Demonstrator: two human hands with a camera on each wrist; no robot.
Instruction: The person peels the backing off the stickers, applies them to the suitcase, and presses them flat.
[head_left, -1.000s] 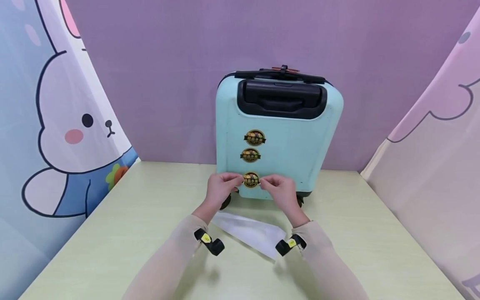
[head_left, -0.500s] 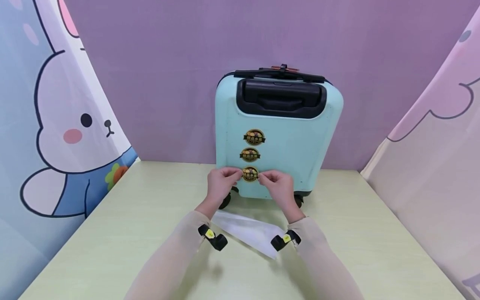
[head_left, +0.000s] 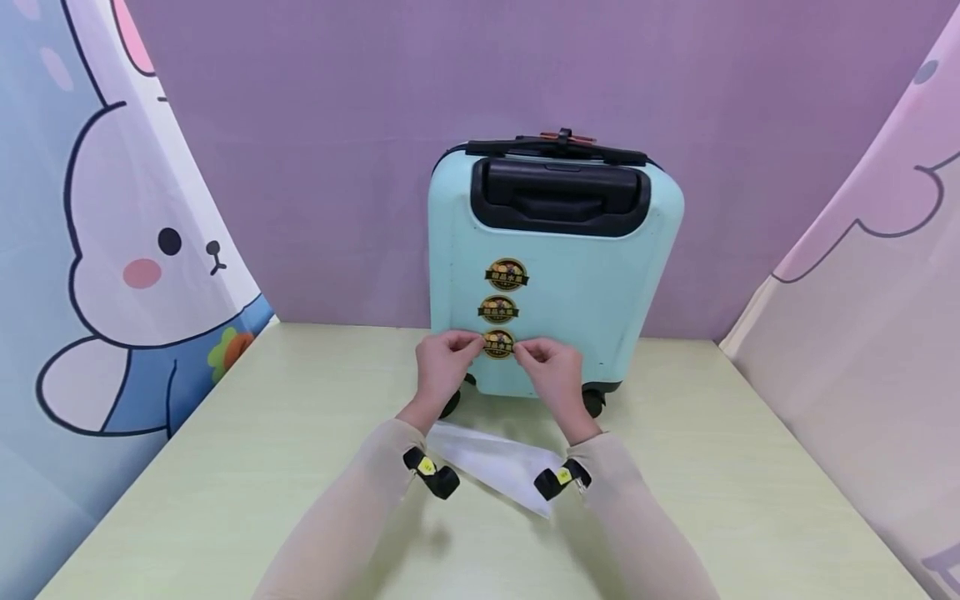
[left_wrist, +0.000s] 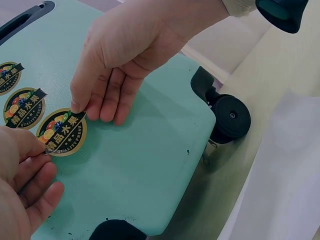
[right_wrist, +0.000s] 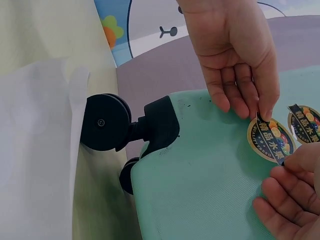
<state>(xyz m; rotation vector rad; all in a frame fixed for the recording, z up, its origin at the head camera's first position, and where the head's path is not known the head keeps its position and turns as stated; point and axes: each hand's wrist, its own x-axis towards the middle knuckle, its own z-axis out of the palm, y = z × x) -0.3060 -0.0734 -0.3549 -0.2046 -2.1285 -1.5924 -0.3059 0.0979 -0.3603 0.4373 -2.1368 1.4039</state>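
In the head view, a mint-green suitcase (head_left: 577,283) stands upright with a black handle recess near its top. My left hand (head_left: 441,365) pinches the left edge of a round black-and-gold fruit sticker (head_left: 498,344), and my right hand (head_left: 557,372) pinches its right edge. They hold it flat, close over the suitcase's lower face. Two matching stickers, the upper sticker (head_left: 506,274) and the middle sticker (head_left: 498,309), are on the suitcase above it. The left wrist view shows thumb and fingertips at opposite ends of the sticker's banner (left_wrist: 62,132), other fingers loosely bent.
White backing paper (head_left: 498,467) lies on the pale table (head_left: 300,467) between the forearms, in front of the suitcase. A black caster wheel (right_wrist: 105,122) shows at the suitcase's base. A purple cloth (head_left: 300,167) hangs behind, with printed curtains at both sides.
Both hands have raised the sticker slightly up the suitcase face, from lower down to just beneath the middle sticker. Their pinch on its edges stays the same.
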